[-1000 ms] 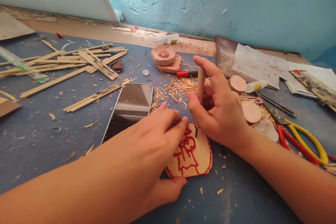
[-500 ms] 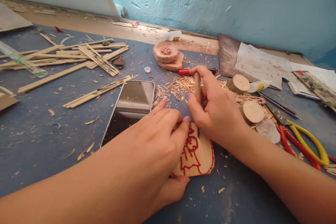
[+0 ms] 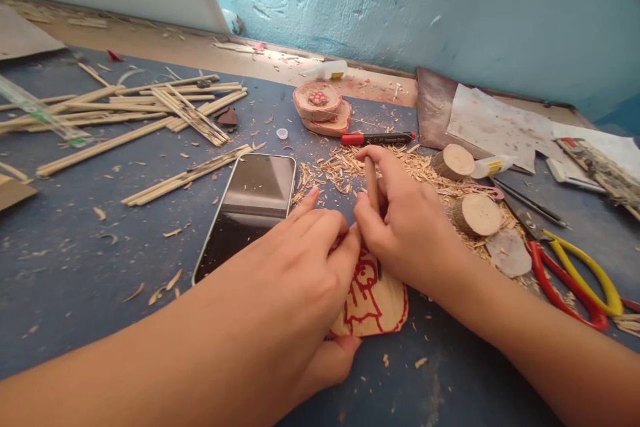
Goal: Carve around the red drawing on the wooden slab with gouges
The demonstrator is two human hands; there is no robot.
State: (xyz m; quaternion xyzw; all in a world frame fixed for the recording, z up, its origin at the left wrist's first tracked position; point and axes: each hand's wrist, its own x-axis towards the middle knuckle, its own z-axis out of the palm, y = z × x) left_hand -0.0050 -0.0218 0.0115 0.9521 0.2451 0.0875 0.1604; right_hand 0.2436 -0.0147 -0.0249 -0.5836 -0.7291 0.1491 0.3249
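Observation:
A flat, rounded wooden piece point(image 3: 393, 310) lies on the table with a red-outlined figure drawn on it and a red line along its edge. My left hand point(image 3: 320, 273) grips its left side, thumb at the near edge and fingers across the top, covering much of it. In my right hand point(image 3: 407, 220) is a carving tool point(image 3: 371, 183) by its wooden handle, tilted a little left. Its dark tip meets the wood beside the drawing, mostly hidden by the hand.
A smartphone point(image 3: 257, 190) lies left of my hands, with bamboo sticks point(image 3: 150, 107) beyond. Ahead are a red-capped marker point(image 3: 377, 138), wood shavings point(image 3: 340, 170) and decorated wood slices point(image 3: 317, 99). To the right sit log slices point(image 3: 477, 215) and red-and-yellow-handled pliers point(image 3: 570, 280).
My right hand has moved down and slightly toward me with the carving tool, its handle tipping left. More of the marker shows. My left hand stays on the wooden piece.

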